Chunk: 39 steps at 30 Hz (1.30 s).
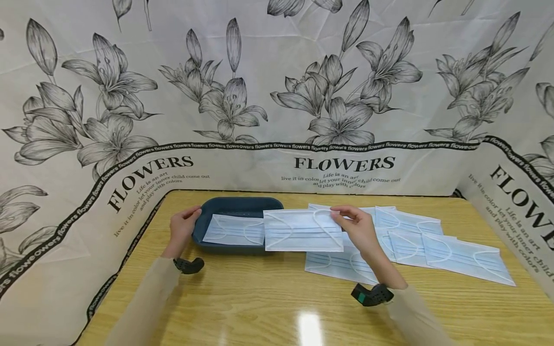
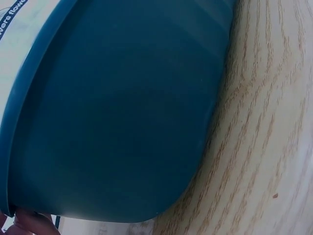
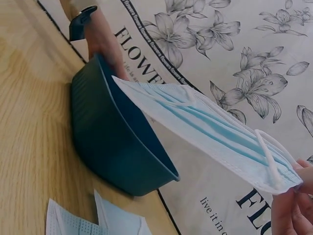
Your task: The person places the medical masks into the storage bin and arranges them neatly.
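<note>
A light blue face mask [image 1: 303,230] with white ear loops hangs from my right hand [image 1: 357,226], which pinches its upper right corner between thumb and fingers. Its left end overlaps the right side of a dark teal plastic basin [image 1: 238,248]. Inside that basin lies another face mask [image 1: 233,229]. My left hand [image 1: 183,226] grips the basin's left rim, thumb on the near side. In the right wrist view, the held mask [image 3: 205,132] stretches from the fingers toward the basin [image 3: 112,127]. The left wrist view is mostly filled by the basin's outer wall [image 2: 117,107].
Several overlapping face masks [image 1: 467,254] are spread over the right part of the wooden table [image 1: 251,298]. One mask [image 1: 339,264] lies partly under my right hand. A flower-printed cloth [image 1: 242,168] stands behind the table and along both sides.
</note>
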Each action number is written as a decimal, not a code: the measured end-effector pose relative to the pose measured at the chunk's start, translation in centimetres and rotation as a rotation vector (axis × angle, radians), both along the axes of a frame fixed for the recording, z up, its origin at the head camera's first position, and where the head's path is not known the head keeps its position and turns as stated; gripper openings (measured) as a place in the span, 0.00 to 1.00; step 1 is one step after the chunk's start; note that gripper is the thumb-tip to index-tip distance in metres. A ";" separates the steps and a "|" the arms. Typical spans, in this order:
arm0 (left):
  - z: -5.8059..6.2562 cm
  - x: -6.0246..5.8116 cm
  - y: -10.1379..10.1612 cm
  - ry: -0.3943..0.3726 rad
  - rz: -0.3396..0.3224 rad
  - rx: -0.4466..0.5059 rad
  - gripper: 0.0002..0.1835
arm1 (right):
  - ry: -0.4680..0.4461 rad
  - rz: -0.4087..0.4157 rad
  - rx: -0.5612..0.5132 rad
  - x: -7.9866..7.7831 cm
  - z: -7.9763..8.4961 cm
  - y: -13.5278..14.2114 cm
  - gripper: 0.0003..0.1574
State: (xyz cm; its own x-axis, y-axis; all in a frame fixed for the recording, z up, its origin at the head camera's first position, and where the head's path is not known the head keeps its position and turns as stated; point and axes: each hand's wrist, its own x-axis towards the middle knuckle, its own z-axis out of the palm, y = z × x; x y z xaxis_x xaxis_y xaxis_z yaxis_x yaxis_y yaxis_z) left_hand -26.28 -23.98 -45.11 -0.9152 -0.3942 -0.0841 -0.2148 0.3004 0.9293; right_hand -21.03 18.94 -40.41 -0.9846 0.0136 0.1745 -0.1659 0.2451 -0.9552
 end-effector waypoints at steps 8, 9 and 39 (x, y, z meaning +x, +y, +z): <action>-0.1 -0.1 0.0 0.014 0.003 -0.005 0.20 | -0.029 0.003 -0.024 -0.3 0.6 -1.8 0.20; -0.1 -0.1 0.0 0.016 0.002 -0.002 0.20 | -0.031 0.004 -0.025 -0.3 0.6 -2.0 0.20; 0.0 0.0 0.1 0.031 -0.011 0.024 0.19 | -0.037 0.075 -0.124 -2.0 0.1 -7.2 0.19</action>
